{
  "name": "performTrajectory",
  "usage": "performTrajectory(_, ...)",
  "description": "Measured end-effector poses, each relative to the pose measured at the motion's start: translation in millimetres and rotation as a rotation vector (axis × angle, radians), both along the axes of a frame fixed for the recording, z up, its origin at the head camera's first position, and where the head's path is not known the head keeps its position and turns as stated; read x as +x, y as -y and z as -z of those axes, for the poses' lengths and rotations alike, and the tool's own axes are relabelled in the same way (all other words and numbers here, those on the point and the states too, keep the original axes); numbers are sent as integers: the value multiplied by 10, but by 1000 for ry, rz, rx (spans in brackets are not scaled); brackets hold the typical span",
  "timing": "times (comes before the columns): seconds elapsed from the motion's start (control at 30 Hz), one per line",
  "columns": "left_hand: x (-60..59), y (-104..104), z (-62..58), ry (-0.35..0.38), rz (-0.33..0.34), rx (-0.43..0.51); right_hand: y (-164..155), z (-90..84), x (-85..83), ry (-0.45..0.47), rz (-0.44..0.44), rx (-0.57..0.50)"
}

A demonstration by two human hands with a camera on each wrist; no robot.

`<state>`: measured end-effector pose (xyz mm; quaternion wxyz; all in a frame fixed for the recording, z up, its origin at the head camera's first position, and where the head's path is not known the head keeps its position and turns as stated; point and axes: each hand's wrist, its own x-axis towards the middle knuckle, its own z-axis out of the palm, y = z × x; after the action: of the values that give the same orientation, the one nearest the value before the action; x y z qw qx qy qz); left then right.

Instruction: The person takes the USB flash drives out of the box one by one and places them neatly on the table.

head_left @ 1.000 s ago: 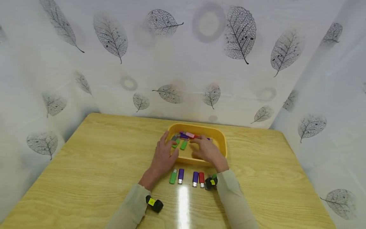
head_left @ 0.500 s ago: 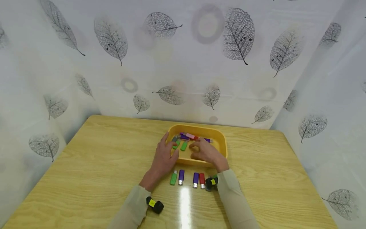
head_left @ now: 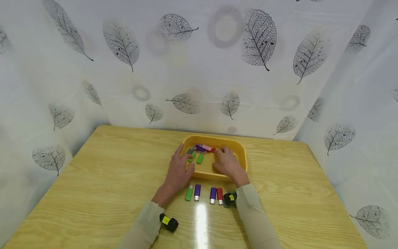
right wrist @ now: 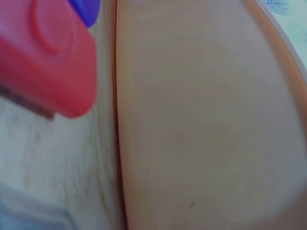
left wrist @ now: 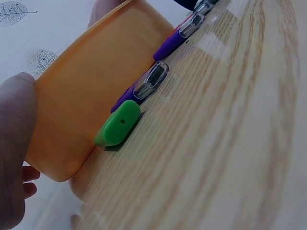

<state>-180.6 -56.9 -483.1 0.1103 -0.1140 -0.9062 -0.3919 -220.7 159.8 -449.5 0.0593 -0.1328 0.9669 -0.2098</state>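
A yellow tray (head_left: pixel 240 152) stands at the middle of the wooden table (head_left: pixel 93 180) and holds several USB drives, among them two green ones (head_left: pixel 200 158), a purple one (head_left: pixel 200 149) and a pink one (head_left: pixel 206 147). My left hand (head_left: pixel 179 168) grips the tray's left near corner, fingers over the rim; its palm (left wrist: pixel 14 143) lies beside the tray's outer wall (left wrist: pixel 96 81). My right hand (head_left: pixel 228 162) is inside the tray on its right side, fingers bent down and hiding what lies under them. On the table in front of the tray lie a green drive (head_left: pixel 188 192), two purple drives (head_left: pixel 197 192) and a red drive (head_left: pixel 219 195).
Leaf-patterned white curtains enclose the table at the back and both sides. In the left wrist view the green drive (left wrist: pixel 117 124) and a clear-capped purple drive (left wrist: pixel 148 84) lie close to the tray wall. The red drive (right wrist: pixel 48 57) fills the right wrist view beside the tray (right wrist: pixel 206 120).
My right hand has slid to the right inside the tray and now covers the purple drive that showed at the tray's right. The left hand has stayed on the tray.
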Motion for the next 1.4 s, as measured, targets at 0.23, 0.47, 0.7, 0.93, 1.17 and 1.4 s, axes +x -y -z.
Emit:
performTrajectory(0.23,-3,20,4,-11,-3,1,21,-3,8,-20,40,26)
performTrajectory(0.47,-5,51,29,-26,-9,-5,47,9,6,-63,48,52)
performTrajectory(0.7,12,76,33,-23,-16,3,89,3,3,-103,29,26)
performTrajectory(0.93,25,70,17,-30,-31,9,71,3,-1,-79,53,52)
performTrajectory(1.17,2,-1,0,-18,18,19,-23,3,24,-50,83,63)
performTrajectory(1.4,2,-7,-4,-1,2,9,-23,-20,21,-59,54,29)
